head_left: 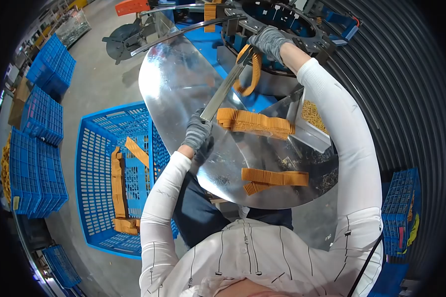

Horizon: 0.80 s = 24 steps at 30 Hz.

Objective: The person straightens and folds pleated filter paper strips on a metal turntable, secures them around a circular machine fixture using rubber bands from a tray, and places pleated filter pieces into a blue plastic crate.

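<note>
My gloved left hand [198, 132] is closed round the lower end of a straight metal rail [224, 91], which slants up across a shiny metal tabletop [176, 79]. At the rail's upper end my gloved right hand [270, 42] is closed on an orange ribbed strip [255, 74], which hangs in a loop beside the rail. Whether those fingers grip the rail too is hidden. Between my arms lies a stack of orange ribbed strips [255, 123] on the tabletop. Nearer my body are more orange strips [277, 177], one crossing another.
Behind my right hand stands a round machine [287, 22], with another curved rail [183, 34] reaching left from it. A blue crate [91, 183] at my left holds orange strips. A metal tray [307, 136] holds small yellow pieces. Stacked blue crates [37, 168] stand farther left.
</note>
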### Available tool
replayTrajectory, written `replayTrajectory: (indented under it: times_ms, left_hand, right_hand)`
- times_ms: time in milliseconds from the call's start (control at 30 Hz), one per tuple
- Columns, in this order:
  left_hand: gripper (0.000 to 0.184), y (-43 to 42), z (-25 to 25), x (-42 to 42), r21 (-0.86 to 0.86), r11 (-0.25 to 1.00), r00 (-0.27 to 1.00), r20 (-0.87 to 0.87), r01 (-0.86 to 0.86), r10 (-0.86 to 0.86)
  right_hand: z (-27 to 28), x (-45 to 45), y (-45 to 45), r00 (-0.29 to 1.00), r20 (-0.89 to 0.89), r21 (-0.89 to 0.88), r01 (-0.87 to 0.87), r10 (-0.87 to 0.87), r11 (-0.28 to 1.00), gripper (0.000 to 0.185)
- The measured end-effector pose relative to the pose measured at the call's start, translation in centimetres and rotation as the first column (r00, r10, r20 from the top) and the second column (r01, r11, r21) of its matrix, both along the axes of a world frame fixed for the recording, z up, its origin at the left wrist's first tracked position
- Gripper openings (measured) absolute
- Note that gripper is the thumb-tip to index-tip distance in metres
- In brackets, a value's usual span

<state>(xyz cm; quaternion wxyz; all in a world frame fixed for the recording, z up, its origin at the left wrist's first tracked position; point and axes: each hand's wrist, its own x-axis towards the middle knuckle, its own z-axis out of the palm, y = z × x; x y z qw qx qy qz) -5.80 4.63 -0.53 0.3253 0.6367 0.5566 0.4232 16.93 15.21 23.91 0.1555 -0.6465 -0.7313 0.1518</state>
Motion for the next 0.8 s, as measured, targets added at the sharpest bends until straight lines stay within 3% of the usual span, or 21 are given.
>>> replayTrajectory:
  times_ms: [33, 67, 133, 167, 200, 233, 267, 300, 333, 367, 433, 467, 500, 533, 567, 633, 700, 733, 767, 800]
  left_hand:
    - [0.028, 0.5, -0.8, 0.3, 0.164, 0.986, 0.984, -0.178, 0.013, 0.016]
    - [0.037, 0.8, 0.3, 0.6, 0.067, 0.991, 0.937, -0.34, 0.114, -0.085]
    - [0.057, 2.5, -1.2, 1.0, -0.11, 0.976, 0.938, -0.277, 0.187, -0.21]
    - [0.067, 3.2, -1.6, 1.4, -0.194, 0.955, 0.934, -0.237, 0.226, -0.269]
    - [0.076, 3.3, -0.2, 1.8, -0.104, 0.951, 0.835, -0.456, 0.293, -0.307]
    - [0.08, 2.9, 1.5, 2.3, -0.164, 0.924, 0.805, -0.454, 0.346, -0.383]
    - [0.083, 2.6, 3.4, 2.9, -0.222, 0.89, 0.767, -0.451, 0.399, -0.457]
    - [0.086, 2.5, 4.5, 3.4, -0.277, 0.848, 0.72, -0.447, 0.453, -0.531]
    - [0.085, 3.1, 2.4, 4.2, -0.11, 0.887, 0.705, -0.566, 0.449, -0.428]
    - [0.08, 3.8, 2.0, 4.7, -0.137, 0.854, 0.671, -0.561, 0.502, -0.485]
    - [0.07, 4.7, 1.7, 5.5, -0.202, 0.773, 0.586, -0.547, 0.601, -0.598]
    - [0.056, 3.7, 4.1, 6.3, -0.392, 0.783, 0.581, -0.525, 0.483, -0.622]
    - [0.055, 3.4, 3.2, 6.4, -0.325, 0.781, 0.57, -0.544, 0.533, -0.615]
    - [0.054, 3.1, 1.5, 5.9, -0.257, 0.776, 0.561, -0.566, 0.576, -0.604]
    - [0.054, 2.9, 0.5, 5.3, -0.189, 0.765, 0.552, -0.59, 0.615, -0.589]
    - [0.055, 1.9, -0.2, 3.9, -0.191, 0.684, 0.486, -0.572, 0.704, -0.661]
    - [0.057, 0.2, -0.2, 2.8, -0.225, 0.651, 0.455, -0.553, 0.725, -0.698]
    - [0.058, -0.7, 0.8, 2.3, -0.252, 0.659, 0.458, -0.546, 0.709, -0.702]
    - [0.058, -1.2, 1.5, 2.0, -0.271, 0.668, 0.464, -0.541, 0.693, -0.701]
    - [0.06, -1.7, 1.7, 1.9, -0.301, 0.711, 0.462, -0.59, 0.635, -0.662]
  right_hand:
    - [-0.1, 0.9, 1.3, 0.981, 0.175, 0.053, -0.097, 0.087, 0.994, 0.029]
    - [-0.3, 1.7, 2.7, 0.922, 0.357, 0.107, -0.198, 0.148, 0.974, 0.029]
    - [-1.4, 3.6, 6.1, 0.727, 0.667, 0.202, -0.388, 0.164, 0.899, 0.028]
    - [-1.3, 3.5, 5.9, 0.712, 0.694, 0.226, -0.353, 0.105, 0.908, 0.027]
    - [-1.1, 3.3, 5.6, 0.694, 0.719, 0.248, -0.318, 0.046, 0.915, 0.026]
    - [1.0, 1.4, 2.4, 0.906, 0.417, 0.17, -0.006, -0.067, 0.985, 0.026]
    - [1.7, 0.7, 1.5, 0.936, 0.341, 0.113, 0.053, -0.089, 0.992, 0.027]
    - [1.5, 0.8, 0.5, 0.932, 0.356, 0.159, 0.006, -0.063, 0.987, 0.027]
    - [1.2, 0.9, -0.4, 0.926, 0.375, 0.205, -0.041, -0.04, 0.978, 0.027]
    - [0.3, 1.0, -2.2, 0.866, 0.5, 0.324, -0.213, 0.025, 0.922, 0.027]
    - [0.5, 0.0, -12.8, 0.935, 0.157, 0.277, -0.35, 0.317, 0.895, 0.02]
    - [0.6, -0.5, -18.2, 0.896, -0.024, 0.252, -0.423, 0.443, 0.87, 0.018]
    - [-3.0, -0.2, -22.3, 0.84, -0.071, 0.178, -0.52, 0.537, 0.836, 0.018]
    - [-4.8, -0.5, -25.8, 0.904, -0.098, -0.116, -0.426, 0.416, 0.897, 0.02]
    - [-6.7, -0.7, -29.2, 0.956, -0.038, -0.391, -0.282, 0.291, 0.876, 0.022]
    - [-11.6, 2.9, -32.4, 0.891, 0.152, -0.114, -0.415, 0.429, 0.903, 0.023]
    - [-18.6, 7.8, -30.7, 0.986, -0.161, -0.054, -0.041, 0.032, 0.998, 0.025]
    - [-19.6, 8.8, -29.7, 0.935, -0.299, -0.138, 0.157, -0.192, 0.978, 0.027]
    - [-20.5, 9.8, -28.6, 0.806, -0.433, -0.216, 0.343, -0.405, 0.914, 0.029]
    - [-18.6, 9.3, -27.9, 0.892, -0.218, -0.008, 0.404, -0.396, 0.915, 0.031]
